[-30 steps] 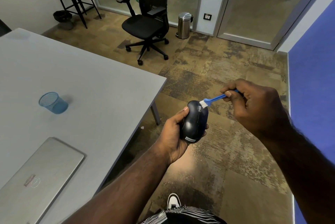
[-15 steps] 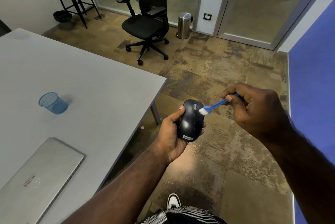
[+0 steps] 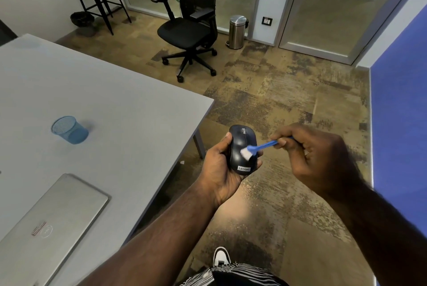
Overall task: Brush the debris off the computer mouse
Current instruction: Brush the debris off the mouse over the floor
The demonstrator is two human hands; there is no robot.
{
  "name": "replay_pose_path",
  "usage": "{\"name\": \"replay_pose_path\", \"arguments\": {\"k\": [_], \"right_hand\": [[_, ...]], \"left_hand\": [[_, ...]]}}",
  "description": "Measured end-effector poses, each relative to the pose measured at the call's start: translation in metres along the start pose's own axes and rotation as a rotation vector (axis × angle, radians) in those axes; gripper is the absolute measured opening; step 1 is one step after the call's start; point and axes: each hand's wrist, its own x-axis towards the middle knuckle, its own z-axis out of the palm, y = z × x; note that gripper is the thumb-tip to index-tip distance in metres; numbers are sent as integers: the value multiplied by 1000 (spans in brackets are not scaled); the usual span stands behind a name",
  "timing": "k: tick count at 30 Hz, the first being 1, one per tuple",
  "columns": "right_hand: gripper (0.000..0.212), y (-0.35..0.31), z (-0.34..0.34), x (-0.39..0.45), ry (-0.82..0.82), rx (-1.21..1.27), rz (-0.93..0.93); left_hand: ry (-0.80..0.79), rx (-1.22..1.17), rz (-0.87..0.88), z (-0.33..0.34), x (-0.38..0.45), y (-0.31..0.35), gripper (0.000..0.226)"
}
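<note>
Both bare arms reach out in front of the person, bent in toward each other. The left hand [image 3: 220, 170] is turned palm up, its fingers and thumb curled around a dark rounded computer mouse [image 3: 243, 149]. The right hand [image 3: 316, 156] is closed, pinching the thin blue plastic brush [image 3: 261, 147] between thumb and fingertips, knuckles up.

- Black Lenovo computer mouse [image 3: 242, 144]: held top up in the air, off the desk, wheel end pointing away.
- Small blue brush [image 3: 261, 147]: white bristles touching the mouse's back, handle angled up and right.
</note>
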Motion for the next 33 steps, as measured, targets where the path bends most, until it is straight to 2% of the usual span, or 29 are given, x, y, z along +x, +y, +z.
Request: {"name": "replay_pose_path", "arguments": {"k": [3,7,11,13,18,23,27,29,33], "right_hand": [[17,0,0,-1,47,14,-8],[18,-8,7,-7,-129,74,-66],[17,-7,8,-5,60,25,-3],[17,-8,8,-4,96,-16,3],[22,-14,8,-7,-130,47,-114],[20,-15,4,-5,9,30,-67],[20,-14,1,-10,-111,16,-142],[20,-10,-1,-13,-69,-2,-139],[16,-2,-8,-16,145,-59,-5]], "left_hand": [[-8,-19,-2,-2,1,1,51],[-29,-34,-4,-2,1,1,50],[-53,3,18,1,2,1,50],[-59,6,11,1,1,1,51],[-73,7,8,-2,0,-2,46],[-53,47,30,-4,1,-1,51],[-72,-46,12,-7,1,0,52],[-96,-74,1,-7,0,-1,49],[-129,-128,11,-9,-2,0,48]]}}
